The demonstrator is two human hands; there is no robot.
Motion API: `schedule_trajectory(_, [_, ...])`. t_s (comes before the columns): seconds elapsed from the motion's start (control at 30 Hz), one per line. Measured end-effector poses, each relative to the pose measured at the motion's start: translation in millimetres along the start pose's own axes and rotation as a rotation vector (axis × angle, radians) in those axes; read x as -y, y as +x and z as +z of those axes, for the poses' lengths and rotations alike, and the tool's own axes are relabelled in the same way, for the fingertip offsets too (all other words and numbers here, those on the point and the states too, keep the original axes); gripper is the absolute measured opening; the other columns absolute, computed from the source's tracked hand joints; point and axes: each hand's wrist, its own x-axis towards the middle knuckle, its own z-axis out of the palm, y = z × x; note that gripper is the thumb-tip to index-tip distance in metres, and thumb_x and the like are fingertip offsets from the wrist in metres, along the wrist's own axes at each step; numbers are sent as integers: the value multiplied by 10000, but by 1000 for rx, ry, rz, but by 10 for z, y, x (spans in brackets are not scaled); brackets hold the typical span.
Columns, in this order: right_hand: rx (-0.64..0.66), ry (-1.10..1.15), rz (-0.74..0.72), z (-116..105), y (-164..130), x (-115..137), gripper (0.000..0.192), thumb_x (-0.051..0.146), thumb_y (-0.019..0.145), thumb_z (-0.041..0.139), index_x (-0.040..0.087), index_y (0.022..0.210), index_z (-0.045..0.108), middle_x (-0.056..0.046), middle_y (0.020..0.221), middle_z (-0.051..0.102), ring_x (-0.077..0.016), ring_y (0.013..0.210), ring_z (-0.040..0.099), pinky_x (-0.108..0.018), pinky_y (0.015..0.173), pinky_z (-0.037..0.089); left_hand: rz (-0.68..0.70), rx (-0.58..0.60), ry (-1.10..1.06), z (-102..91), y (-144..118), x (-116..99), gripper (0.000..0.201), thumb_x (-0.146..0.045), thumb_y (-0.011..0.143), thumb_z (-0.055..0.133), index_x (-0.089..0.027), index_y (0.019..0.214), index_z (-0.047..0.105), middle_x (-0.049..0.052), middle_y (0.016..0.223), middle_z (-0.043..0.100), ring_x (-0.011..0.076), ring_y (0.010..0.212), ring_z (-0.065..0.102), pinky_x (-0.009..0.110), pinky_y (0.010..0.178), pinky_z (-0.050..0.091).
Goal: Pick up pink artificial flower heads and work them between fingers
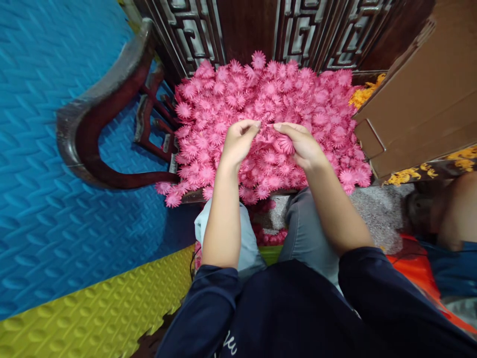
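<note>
A broad heap of pink artificial flowers (223, 89) with thin pointed petals spreads before me. Over the middle of it both hands are raised, fingertips a short gap apart. My left hand (240, 141) is closed in a pinch, thumb against forefinger; whatever lies between them is too small to make out. In my right hand (303, 144) the thumb and forefinger pinch a thin pink piece pointing toward the left hand. A pink flower (285, 144) shows under that hand's curled fingers, held against the palm.
Left of the heap stands a dark wooden chair arm (89, 114) on blue matting (44, 209). Behind is a carved wooden panel (248, 30). At right stands a cardboard box (417, 109) with yellow flowers (404, 175) beside it, and another person's bare limb (460, 209).
</note>
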Motion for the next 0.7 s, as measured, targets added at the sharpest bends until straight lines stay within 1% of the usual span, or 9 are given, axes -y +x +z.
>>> schedule_trajectory(0.13, [-20,-43,7,1,20,-21,128,329,684,720,211,708,675,6,777,712,-128,887,663,-292,915,500,17,-120,27,20,23,49,259,-394,811,618,-196,646,590,-2,677,605,133,728,580,272,756,469])
schedule_trajectory(0.27, [-64,-85,-23,24,44,-48,163,363,697,711,209,676,662,1,756,698,-133,900,662,-296,908,495,-15,-281,26,58,59,109,214,-359,828,605,-200,687,576,0,720,610,138,793,585,264,789,473])
schedule_trajectory(0.43, [-95,-89,-71,55,61,-83,151,352,691,716,207,698,676,5,776,700,-128,926,652,-294,939,476,-11,-390,44,90,98,157,178,-319,868,553,-195,744,583,13,773,614,142,824,589,254,781,469])
schedule_trajectory(0.57, [-121,-117,-76,75,71,-90,171,381,689,720,214,712,686,4,782,698,-139,956,643,-307,947,475,34,-490,92,122,132,230,233,-393,898,488,-197,820,588,18,851,634,140,884,597,248,816,467])
schedule_trajectory(0.7, [-158,-151,-134,105,62,-91,233,441,679,720,217,739,697,0,830,699,-160,993,627,-333,957,465,78,-587,159,171,160,292,322,-481,891,452,-200,880,610,19,922,638,143,956,599,246,846,458])
